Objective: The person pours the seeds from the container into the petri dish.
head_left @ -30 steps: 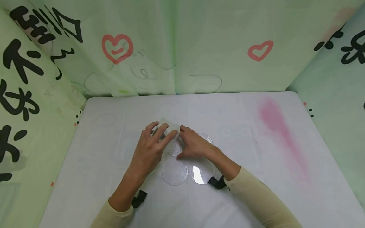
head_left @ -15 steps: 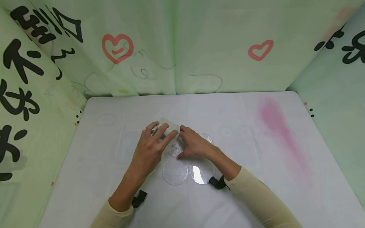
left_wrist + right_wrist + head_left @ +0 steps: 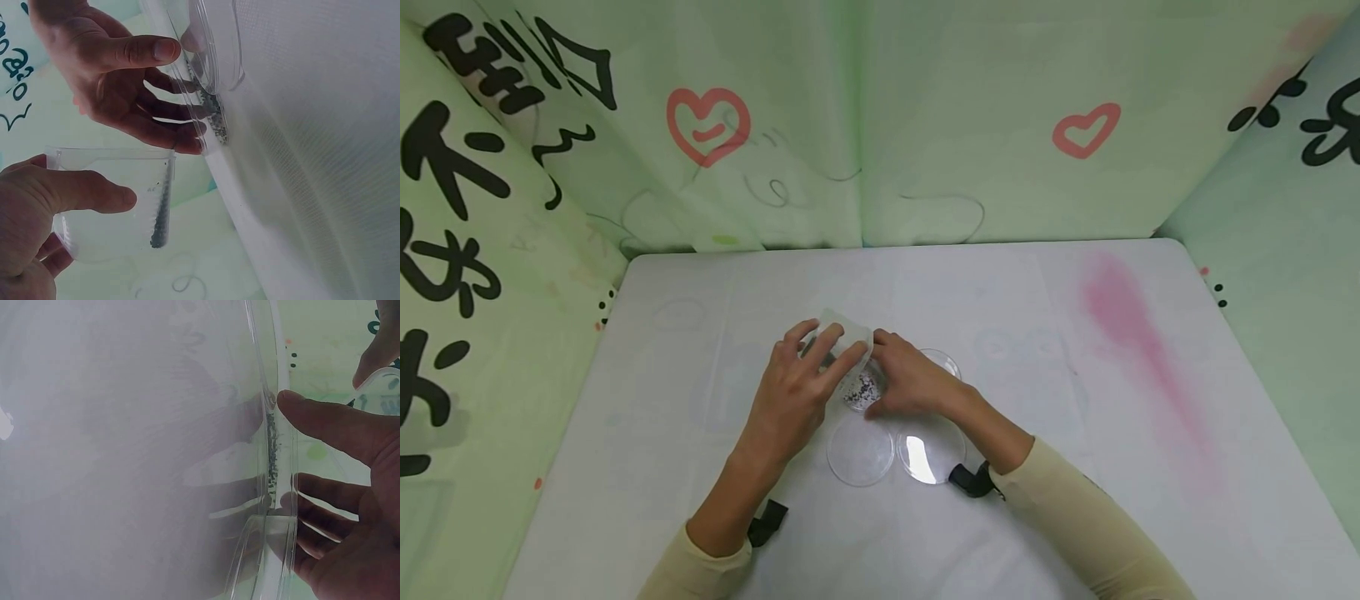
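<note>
My left hand point(image 3: 797, 379) grips a clear plastic container point(image 3: 109, 181), tilted over a clear petri dish point(image 3: 848, 402). Small dark beads point(image 3: 161, 215) lie along the container's lower side. More dark beads point(image 3: 861, 388) are scattered in the dish, beneath the container's mouth. On the dish's right side, my right hand point(image 3: 917, 382) holds its rim, the thumb point(image 3: 312, 415) at the near edge and the fingertips at the far edge. Part of this dish is hidden under the container and the right hand.
Two more petri dishes, one at the left point(image 3: 861, 454) and one at the right point(image 3: 932, 450), lie nearer my body. Another dish point(image 3: 943, 361) shows partly behind the right hand. A white cloth covers the table point(image 3: 685, 417); green curtains point(image 3: 955, 83) surround it.
Dark beads have built up in the petri dish, from a few specks to a thicker scatter. Both hands and the container stay nearly where they were.
</note>
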Demonstrator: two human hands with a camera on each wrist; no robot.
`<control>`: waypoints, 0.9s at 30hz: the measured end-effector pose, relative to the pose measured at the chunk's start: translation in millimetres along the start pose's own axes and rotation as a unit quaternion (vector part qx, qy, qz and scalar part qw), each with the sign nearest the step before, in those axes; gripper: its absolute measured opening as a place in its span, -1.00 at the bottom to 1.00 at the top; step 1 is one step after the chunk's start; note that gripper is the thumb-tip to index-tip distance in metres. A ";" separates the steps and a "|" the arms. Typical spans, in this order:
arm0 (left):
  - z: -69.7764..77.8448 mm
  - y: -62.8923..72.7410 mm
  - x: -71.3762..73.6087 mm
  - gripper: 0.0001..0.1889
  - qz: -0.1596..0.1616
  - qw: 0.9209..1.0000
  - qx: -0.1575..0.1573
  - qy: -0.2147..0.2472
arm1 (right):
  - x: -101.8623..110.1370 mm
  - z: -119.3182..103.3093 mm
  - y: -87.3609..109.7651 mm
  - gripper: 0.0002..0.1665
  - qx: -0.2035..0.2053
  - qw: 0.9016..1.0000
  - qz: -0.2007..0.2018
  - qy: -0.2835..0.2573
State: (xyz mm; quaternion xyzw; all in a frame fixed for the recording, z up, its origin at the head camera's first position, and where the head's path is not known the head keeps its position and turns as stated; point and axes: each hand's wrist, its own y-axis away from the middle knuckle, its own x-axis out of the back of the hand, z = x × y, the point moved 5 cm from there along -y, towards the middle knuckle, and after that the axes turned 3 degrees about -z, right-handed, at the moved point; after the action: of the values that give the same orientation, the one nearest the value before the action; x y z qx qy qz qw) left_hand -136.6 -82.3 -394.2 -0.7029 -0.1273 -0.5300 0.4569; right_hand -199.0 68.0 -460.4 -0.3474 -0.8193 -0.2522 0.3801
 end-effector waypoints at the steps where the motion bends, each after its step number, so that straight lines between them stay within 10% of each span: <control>1: 0.0 0.1 0.0 -0.32 0.000 1.000 0.000 0.001 | 0.0 -0.1 0.0 0.06 0.000 1.000 0.001 0.000; 27: 1.1 -2.6 1.4 -0.30 -0.002 1.000 0.000 -0.003 | 1.1 -2.0 1.1 0.05 0.001 1.000 -0.003 0.002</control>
State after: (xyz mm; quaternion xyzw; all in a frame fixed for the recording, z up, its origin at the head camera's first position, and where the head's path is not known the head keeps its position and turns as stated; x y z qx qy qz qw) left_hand -137.1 -80.4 -391.6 -0.7044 -0.1298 -0.5288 0.4553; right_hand -197.8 67.7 -458.2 -0.3439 -0.8199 -0.2534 0.3811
